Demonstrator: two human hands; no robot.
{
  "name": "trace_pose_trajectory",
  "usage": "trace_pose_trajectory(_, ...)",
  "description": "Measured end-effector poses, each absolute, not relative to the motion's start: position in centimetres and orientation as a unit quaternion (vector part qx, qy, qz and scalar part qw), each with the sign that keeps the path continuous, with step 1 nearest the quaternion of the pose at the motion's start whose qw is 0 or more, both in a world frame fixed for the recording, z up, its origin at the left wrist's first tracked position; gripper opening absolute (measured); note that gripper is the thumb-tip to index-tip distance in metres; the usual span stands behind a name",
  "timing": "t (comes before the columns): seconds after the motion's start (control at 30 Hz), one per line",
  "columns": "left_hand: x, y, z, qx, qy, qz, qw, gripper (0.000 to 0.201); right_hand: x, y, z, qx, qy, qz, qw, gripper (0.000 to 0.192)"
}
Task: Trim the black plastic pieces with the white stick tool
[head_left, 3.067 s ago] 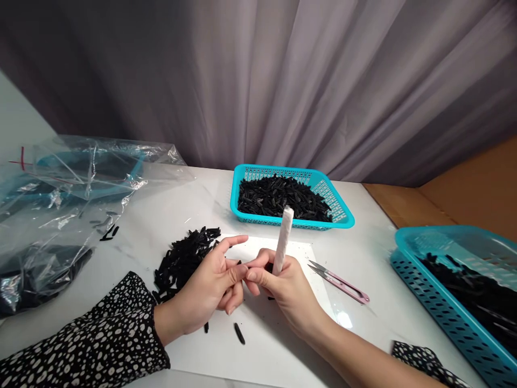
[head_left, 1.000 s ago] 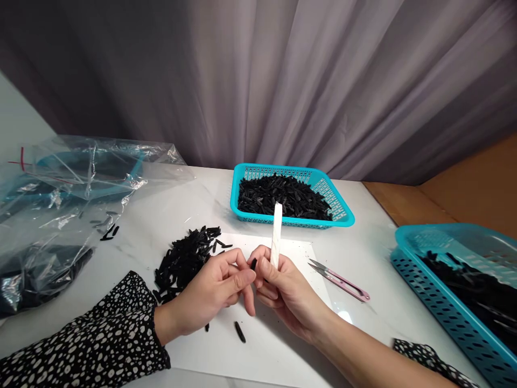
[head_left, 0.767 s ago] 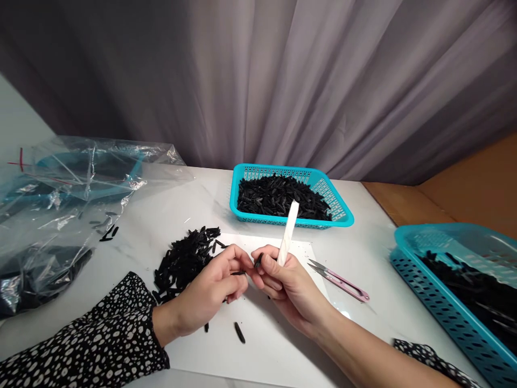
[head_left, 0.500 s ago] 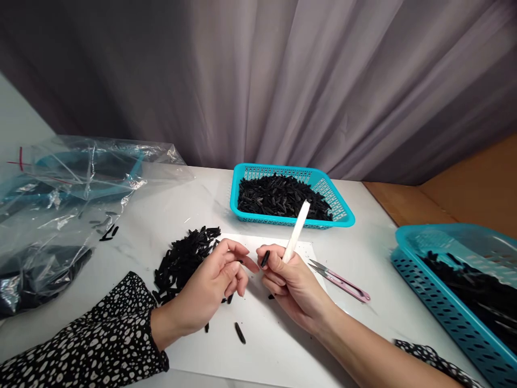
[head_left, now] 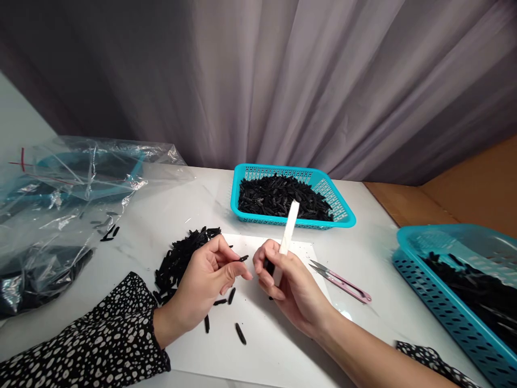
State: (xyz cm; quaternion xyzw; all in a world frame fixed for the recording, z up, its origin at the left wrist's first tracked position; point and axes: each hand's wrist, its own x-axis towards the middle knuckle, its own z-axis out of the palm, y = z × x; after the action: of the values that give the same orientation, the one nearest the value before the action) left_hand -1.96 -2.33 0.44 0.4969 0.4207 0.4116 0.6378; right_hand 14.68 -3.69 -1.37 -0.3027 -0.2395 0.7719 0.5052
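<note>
My left hand (head_left: 210, 277) pinches a small black elongated piece (head_left: 243, 258) between thumb and fingertips. Just across from it, my right hand (head_left: 293, 280) grips a flat white stick (head_left: 289, 229) that points up and away. Something black also shows in the right hand's fingers, mostly hidden. Behind the left hand lies a heap of black pieces (head_left: 177, 264). Several loose ones, such as one black piece (head_left: 240, 333), rest on the white sheet (head_left: 262, 353) below both hands.
A blue basket (head_left: 293, 221) full of black pieces stands at the back. Pink-handled thread snips (head_left: 343, 283) lie right of my right hand. Another blue basket (head_left: 440, 312) is at the right edge. Clear plastic bags (head_left: 92, 172) spread over the left side, with black contents inside.
The left fingers have closed on a black piece that now shows at their tips. The right hand has turned, bringing the white stick leftward and more of its length into view.
</note>
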Motion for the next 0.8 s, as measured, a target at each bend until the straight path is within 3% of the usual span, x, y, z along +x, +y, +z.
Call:
trace_pose_trajectory(0.23, -1.8, -2.5, 0.4, 0.525, 0.441, 0.421, 0.593, 0.040, 13.9, -4.4, -1.2, -0.343, -0.306, 0.757, 0.464, 0.038)
trace_pose_trajectory(0.47, -1.8, -2.9, 0.8, 0.584, 0.446, 0.378, 0.563, 0.033, 14.0, -4.4, -1.5, -0.343, -0.302, 0.743, 0.488, 0.037)
trace_pose_trajectory(0.6, -2.1, -3.0, 1.1, 0.604, 0.396, 0.352, 0.595, 0.006, 14.3, -3.9, -1.8, -0.341, -0.273, 0.744, 0.506, 0.033)
trace_pose_trajectory(0.7, -2.3, -2.8, 0.6, 0.572, 0.371, 0.351, 0.642, 0.015, 14.7, -3.7, -1.8, -0.337, -0.258, 0.741, 0.520, 0.034)
trace_pose_trajectory(0.8, -2.3, -2.7, -0.1, 0.544, 0.362, 0.348, 0.672, 0.010, 14.8, -3.6, -1.7, -0.331, -0.258, 0.743, 0.522, 0.033)
